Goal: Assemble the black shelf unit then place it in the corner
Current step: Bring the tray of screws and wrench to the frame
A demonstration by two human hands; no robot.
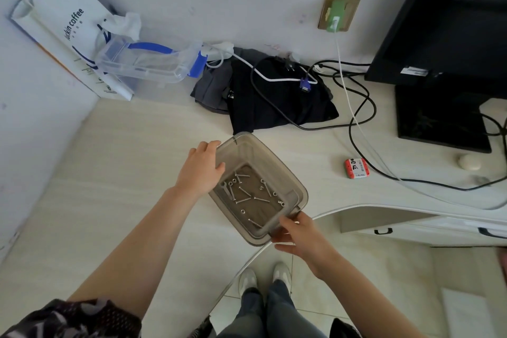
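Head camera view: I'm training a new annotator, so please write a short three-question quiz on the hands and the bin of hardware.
1. True or false: only the left hand holds the grey bin.
2. The screws and nuts lie: A) on the floor, B) inside the bin, C) in an open palm.
3. Fill in: the small red packet lies on the desk to the bin's ____ side.

Key: 1 false, since the right hand grips the near corner too; 2 B; 3 right.

Left hand (201, 170), right hand (297, 236), both curled.
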